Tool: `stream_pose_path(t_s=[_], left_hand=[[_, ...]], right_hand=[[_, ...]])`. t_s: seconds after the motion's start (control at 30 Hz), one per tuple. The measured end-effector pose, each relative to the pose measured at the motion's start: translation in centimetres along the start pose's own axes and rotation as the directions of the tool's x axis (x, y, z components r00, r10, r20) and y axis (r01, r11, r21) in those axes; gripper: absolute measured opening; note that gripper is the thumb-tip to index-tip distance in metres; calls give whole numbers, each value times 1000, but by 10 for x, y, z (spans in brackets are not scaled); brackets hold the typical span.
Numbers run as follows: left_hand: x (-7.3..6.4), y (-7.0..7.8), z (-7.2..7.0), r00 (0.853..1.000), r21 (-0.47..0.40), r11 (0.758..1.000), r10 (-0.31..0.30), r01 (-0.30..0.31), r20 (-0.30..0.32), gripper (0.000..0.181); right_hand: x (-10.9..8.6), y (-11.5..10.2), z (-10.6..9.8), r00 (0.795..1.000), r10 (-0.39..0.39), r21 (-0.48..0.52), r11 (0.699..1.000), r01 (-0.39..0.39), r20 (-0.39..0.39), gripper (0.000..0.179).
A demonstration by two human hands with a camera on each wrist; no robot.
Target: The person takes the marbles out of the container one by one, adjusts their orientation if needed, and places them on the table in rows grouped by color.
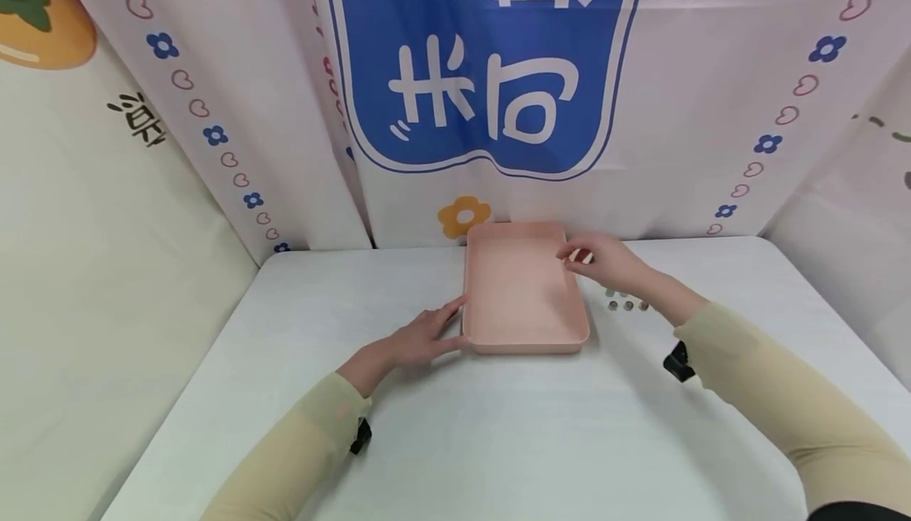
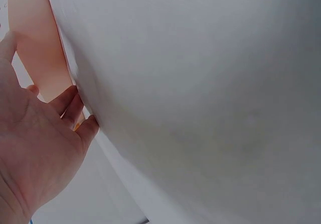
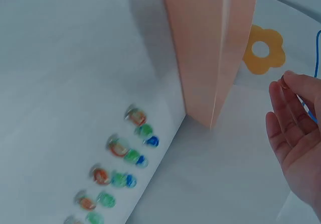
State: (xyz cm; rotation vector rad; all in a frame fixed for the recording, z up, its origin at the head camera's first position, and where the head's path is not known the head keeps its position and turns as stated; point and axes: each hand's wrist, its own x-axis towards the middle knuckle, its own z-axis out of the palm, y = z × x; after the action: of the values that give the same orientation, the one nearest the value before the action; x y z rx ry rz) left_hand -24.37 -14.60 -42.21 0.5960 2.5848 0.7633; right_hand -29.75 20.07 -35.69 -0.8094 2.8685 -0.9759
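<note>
A shallow pink rectangular tray lies at the far edge of the white table. My left hand rests against its left side, fingers spread and nearly straight, thumb by the near left corner. Over the tray's right rim is my right hand. Its thumb and fingertips pinch a small reddish marble, mostly hidden by the fingers. Several glass marbles lie in rows on the table right of the tray, among them an orange one, a green one and a blue one.
Behind the table hangs a white cloth with a blue panel and an orange flower. The tray's far end stands close to this cloth. Pale cloth walls flank the table.
</note>
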Motion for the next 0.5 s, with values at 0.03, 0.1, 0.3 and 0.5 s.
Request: stream_pose_path(t_s=[0.03,0.1,0.3,0.5], left_hand=[[0,0,0,1000,-2,1000,-1,1,0,81],[0,0,0,1000,0,1000,-4,4,2,81],[3,-3,2,999,-17,999,33,-33,-1,81],[4,-6,3,999,-22,999,37,-37,-6,81]], right_hand=[[-5,3,-2,1000,5,-9,1000,-6,-7,20],[-17,9,-8,999,24,-22,999,-24,-22,21],[-49,27,-23,991,108,-49,992,-112,-76,22],[-76,44,-35,986,129,-54,989,-135,-108,23]])
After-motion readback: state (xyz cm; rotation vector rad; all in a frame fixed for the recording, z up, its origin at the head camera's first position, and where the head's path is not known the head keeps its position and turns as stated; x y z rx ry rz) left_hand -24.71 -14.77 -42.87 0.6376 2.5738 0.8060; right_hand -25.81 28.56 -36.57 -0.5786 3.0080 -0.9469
